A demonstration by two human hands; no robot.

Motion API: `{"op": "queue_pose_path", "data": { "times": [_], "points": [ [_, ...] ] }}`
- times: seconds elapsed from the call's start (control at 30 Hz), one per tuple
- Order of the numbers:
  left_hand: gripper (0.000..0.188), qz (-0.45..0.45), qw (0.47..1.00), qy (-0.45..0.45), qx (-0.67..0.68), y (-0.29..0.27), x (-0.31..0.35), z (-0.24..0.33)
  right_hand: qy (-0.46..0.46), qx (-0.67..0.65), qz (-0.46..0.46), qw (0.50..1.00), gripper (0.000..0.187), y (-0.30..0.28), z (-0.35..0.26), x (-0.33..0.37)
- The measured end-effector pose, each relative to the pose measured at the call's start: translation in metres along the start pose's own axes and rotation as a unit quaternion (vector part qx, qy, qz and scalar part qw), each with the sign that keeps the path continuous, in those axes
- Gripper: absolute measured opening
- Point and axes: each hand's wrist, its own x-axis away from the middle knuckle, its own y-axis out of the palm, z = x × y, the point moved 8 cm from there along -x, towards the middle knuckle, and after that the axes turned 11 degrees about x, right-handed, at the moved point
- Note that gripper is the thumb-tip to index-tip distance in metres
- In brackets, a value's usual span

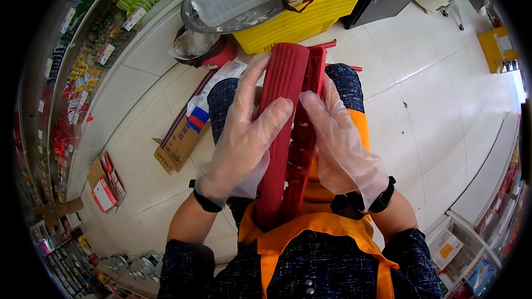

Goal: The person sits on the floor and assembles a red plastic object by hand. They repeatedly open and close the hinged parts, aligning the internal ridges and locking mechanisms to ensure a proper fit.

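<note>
Over my lap I have a long dark red plastic case (284, 72), its outer side ribbed lengthwise. It is parted along its length into two halves, and its near end rests against my orange apron (327, 235). My left hand (241, 141), in a clear plastic glove, is wrapped round the left half with the thumb on top. On the right half, my gloved right hand (341, 144) grips the outer side, its thumb at the gap. Slots and ridges show inside the right half. Whatever the fingers underneath touch is hidden.
Ahead stand a yellow basket (293, 33) with a round metal tray (194, 19) on its rim and a red bucket (216, 55). A flat cardboard box (180, 147) and a smaller carton (102, 191) lie on the floor at left. Stocked shelves line both sides.
</note>
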Motion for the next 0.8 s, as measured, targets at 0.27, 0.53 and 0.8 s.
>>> {"op": "queue_pose_path", "data": {
  "times": [0.27,0.53,0.8],
  "points": [
    [0.071,0.038,0.991,-0.060,0.112,0.005,0.004,-0.007,0.086,-0.014,0.006,0.996,0.054,0.009,-0.004,0.008],
    [0.069,0.057,0.970,-0.141,0.191,-0.003,0.006,-0.010,0.124,-0.048,-0.007,0.991,0.043,0.004,-0.002,0.013],
    [0.067,0.046,0.966,-0.154,0.202,-0.006,0.005,-0.015,0.062,-0.008,-0.011,0.998,0.051,0.001,-0.007,0.018]
  ]
}}
